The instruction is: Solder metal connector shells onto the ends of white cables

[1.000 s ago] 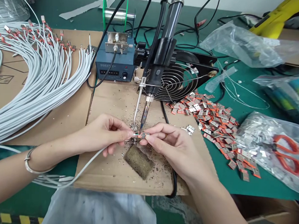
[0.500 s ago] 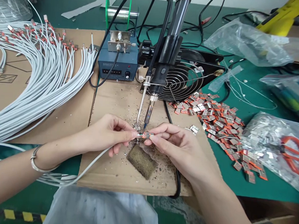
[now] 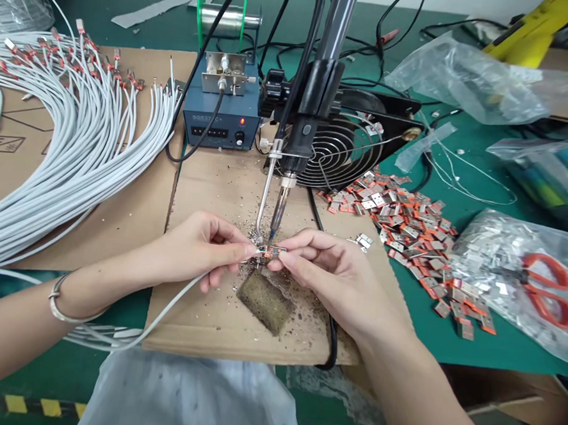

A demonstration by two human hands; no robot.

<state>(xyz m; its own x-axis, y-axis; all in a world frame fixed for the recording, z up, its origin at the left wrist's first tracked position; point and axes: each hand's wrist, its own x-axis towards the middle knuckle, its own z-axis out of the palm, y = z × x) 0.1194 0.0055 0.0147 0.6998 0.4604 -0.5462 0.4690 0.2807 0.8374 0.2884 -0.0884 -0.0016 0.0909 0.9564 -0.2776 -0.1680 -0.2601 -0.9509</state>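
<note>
Between thumb and fingers my left hand point(image 3: 214, 247) pinches a white cable point(image 3: 178, 310) close to its stripped end. My right hand point(image 3: 322, 266) grips a USB connector point(image 3: 276, 252) with an orange-red part, by its metal shell. Cable end and connector meet under the tip of a stand-mounted soldering iron point(image 3: 277, 212). The thin solder feed tube point(image 3: 264, 202) comes down beside the iron. Whether the tip touches the joint I cannot tell. Just below the hands lies a brown sponge point(image 3: 266, 300) on the cardboard.
Left lies a bundle of white cables point(image 3: 89, 168). Behind are a blue solder feeder point(image 3: 221, 122), a solder spool point(image 3: 222, 21) and a black fan point(image 3: 340, 152). Loose USB connectors point(image 3: 408, 226) are piled right, near a plastic bag point(image 3: 493, 251) and orange-handled scissors point(image 3: 549, 289).
The whole view has shifted slightly. A red light now glows on the blue feeder. Both hands keep their grips under the iron, with the connector turned slightly.
</note>
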